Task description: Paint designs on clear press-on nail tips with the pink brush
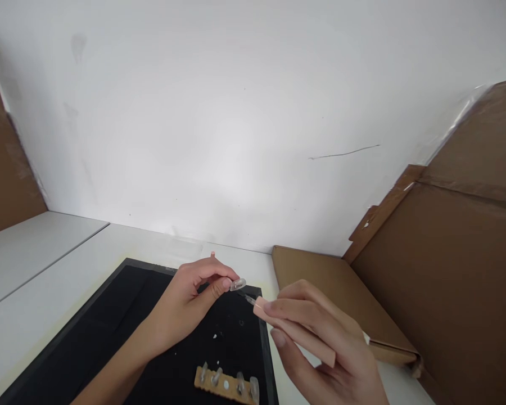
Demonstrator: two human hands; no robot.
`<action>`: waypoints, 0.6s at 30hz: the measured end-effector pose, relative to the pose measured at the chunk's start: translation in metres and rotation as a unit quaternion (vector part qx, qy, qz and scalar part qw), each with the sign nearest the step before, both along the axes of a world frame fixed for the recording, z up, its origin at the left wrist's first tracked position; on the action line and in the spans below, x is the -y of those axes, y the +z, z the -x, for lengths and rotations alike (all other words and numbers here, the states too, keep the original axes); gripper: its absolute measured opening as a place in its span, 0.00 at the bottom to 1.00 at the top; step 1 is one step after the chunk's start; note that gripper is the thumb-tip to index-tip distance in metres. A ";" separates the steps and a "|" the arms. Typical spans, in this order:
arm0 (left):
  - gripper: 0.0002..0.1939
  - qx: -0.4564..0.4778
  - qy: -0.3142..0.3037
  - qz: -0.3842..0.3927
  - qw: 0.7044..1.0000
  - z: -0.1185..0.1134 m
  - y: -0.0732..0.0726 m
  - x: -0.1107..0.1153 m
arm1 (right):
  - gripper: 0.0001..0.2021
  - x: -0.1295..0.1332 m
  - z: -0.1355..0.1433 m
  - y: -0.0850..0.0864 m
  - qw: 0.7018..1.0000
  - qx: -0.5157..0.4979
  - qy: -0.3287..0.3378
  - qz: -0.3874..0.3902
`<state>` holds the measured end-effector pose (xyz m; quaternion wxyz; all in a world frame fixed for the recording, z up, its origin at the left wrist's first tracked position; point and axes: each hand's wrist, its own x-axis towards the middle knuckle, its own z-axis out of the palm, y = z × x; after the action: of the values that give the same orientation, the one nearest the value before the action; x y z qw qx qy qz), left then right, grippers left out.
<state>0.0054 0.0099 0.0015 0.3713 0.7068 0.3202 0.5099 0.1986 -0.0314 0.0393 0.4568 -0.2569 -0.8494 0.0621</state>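
Observation:
My left hand [196, 298] pinches a small clear nail tip [238, 284] between thumb and forefinger, above a black mat [160, 360]. Just right of it, my right hand [320, 349] is closed round a pink pen-like tool [297, 332], whose thin pale tip points at the clear piece. A small gap seems to lie between the tip and the piece. Below the hands, a tan wavy-edged holder [226, 386] bears several upright clear nail tips, with a white spot in its middle.
A flat cardboard box [320, 275] lies behind my right hand. Cardboard panels [459, 270] stand at the right and the far left. Behind the white table [34, 270] rises a white wall [219, 124]. Small white bits dot the mat.

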 end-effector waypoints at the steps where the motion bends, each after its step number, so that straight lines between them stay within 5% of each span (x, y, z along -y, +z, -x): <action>1: 0.08 -0.002 0.001 -0.004 1.000 -0.001 0.001 0.000 | 0.18 -0.001 0.000 0.000 1.000 0.005 0.004 0.003; 18: 0.08 -0.013 0.001 -0.031 0.999 0.001 0.003 0.006 | 0.14 -0.004 -0.001 -0.001 0.997 0.044 -0.066 -0.017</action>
<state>0.0046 0.0038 0.0044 0.3442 0.7243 0.3096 0.5109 0.1994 -0.0275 0.0387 0.4267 -0.3069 -0.8507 0.0065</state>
